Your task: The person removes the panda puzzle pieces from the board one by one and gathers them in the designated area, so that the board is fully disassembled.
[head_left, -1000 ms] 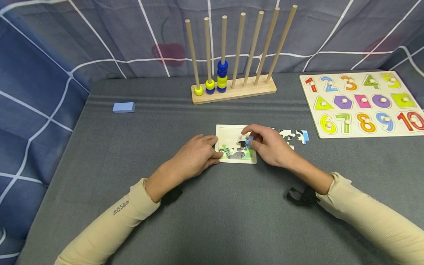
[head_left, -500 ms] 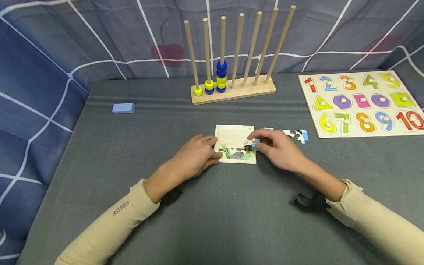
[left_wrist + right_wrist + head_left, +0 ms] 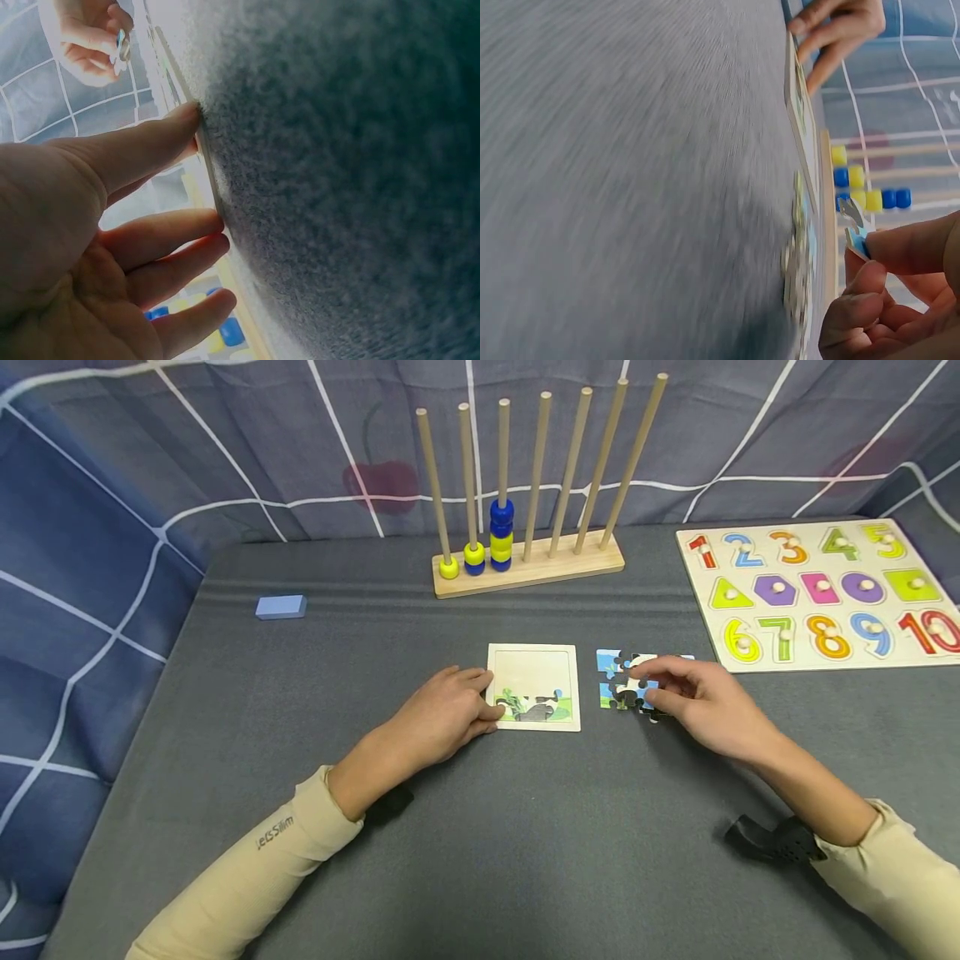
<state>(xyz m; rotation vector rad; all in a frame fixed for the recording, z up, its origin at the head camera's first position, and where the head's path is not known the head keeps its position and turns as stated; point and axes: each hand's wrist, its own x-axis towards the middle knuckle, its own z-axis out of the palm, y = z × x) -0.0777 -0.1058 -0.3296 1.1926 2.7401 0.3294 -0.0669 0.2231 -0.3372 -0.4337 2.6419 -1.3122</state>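
In the head view a small wooden puzzle tray [image 3: 534,670] lies mid-table, its bottom row filled with panda and grass pieces. My left hand [image 3: 452,710] rests at the tray's left side, fingers fairly straight, with fingertips and thumb touching its edge; the left wrist view shows these fingertips against the thin rim. To the right of the tray, my right hand [image 3: 701,697] pinches a jigsaw piece [image 3: 857,241] with blue on it between thumb and finger. It is raised over a cluster of loose jigsaw pieces [image 3: 609,662], which the hand partly hides.
Behind the tray stands a wooden peg rack [image 3: 528,578] with blue and yellow beads on its left pegs. A number and shape board [image 3: 806,643] lies at the right. A blue block [image 3: 281,607] sits at the back left, near the checked cloth [image 3: 67,610].
My right hand has carried the jigsaw piece rightward from above the tray to above the loose pieces. My left hand has stayed at the tray's edge.
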